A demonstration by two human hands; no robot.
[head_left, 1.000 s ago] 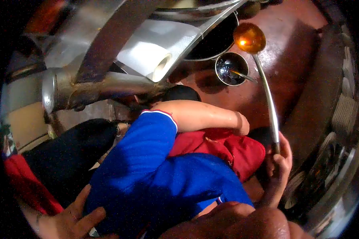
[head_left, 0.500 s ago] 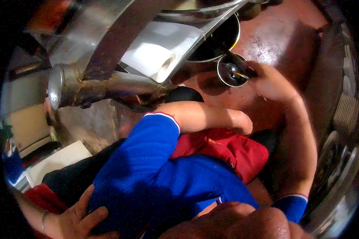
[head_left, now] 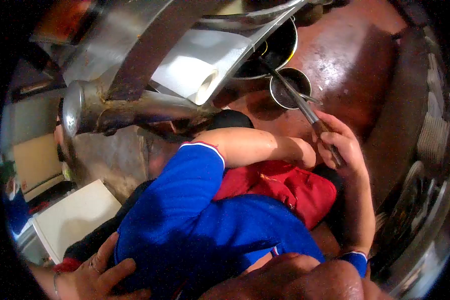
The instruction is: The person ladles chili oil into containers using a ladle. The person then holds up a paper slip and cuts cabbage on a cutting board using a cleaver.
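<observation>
My right hand (head_left: 342, 142) is closed around the brown handle of a long-handled metal tool (head_left: 300, 97). Its shaft slants up and left over a small round pot (head_left: 271, 96) on the red floor. The tool's far end reaches into a larger dark pot (head_left: 295, 45), where its shape is lost in shadow. My left forearm lies across the red apron (head_left: 290, 187) on my lap; the left hand (head_left: 306, 154) is bent down at its end, fingers hidden. Another person's hand (head_left: 105, 275), with a bracelet at the wrist, rests against my blue shirt at lower left.
A metal counter holds a white paper roll (head_left: 190, 75) close to the larger pot. Below it runs a thick greasy metal pipe (head_left: 135, 112). Stacked plates (head_left: 432, 135) stand along the right side, and a white board or lid (head_left: 77, 217) is at lower left.
My right hand has moved down toward me, away from the small pot. The tool now stretches across that pot into the larger one. My left arm stays in place.
</observation>
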